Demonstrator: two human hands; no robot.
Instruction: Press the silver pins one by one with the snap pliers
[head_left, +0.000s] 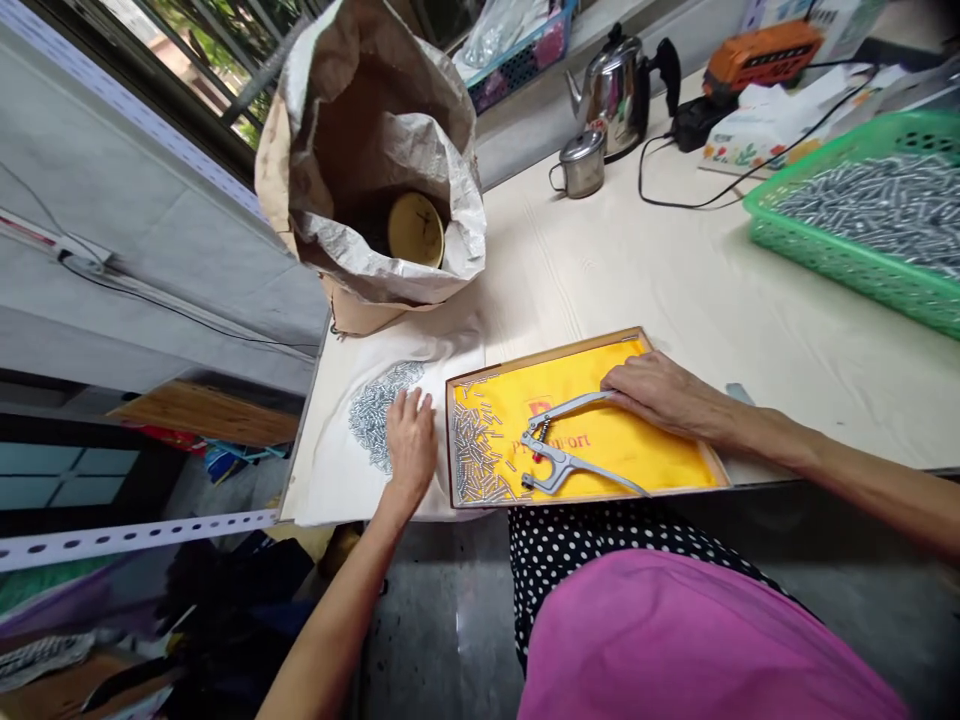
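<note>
My left hand [411,440] is at the right edge of a heap of small silvery metal pieces [371,415], its fingers slightly apart and nothing visible in them. The heap lies on a white cloth [330,470]. My right hand [652,390] is closed on the end of the upper handle of grey hand pliers [559,465], whose handles stand wide apart. The pliers are over a shallow tray [547,350] with a yellow printed lining [637,450]. Many small metal pins [474,460] lie scattered at the tray's left end.
A large paper sack [360,290] with a round yellowish container [416,230] inside stands behind the cloth. A green basket [840,250] of metal pins is at the right. A kettle [615,90], a lidded metal cup [583,165] and an orange battery-like block [765,60] stand farther back.
</note>
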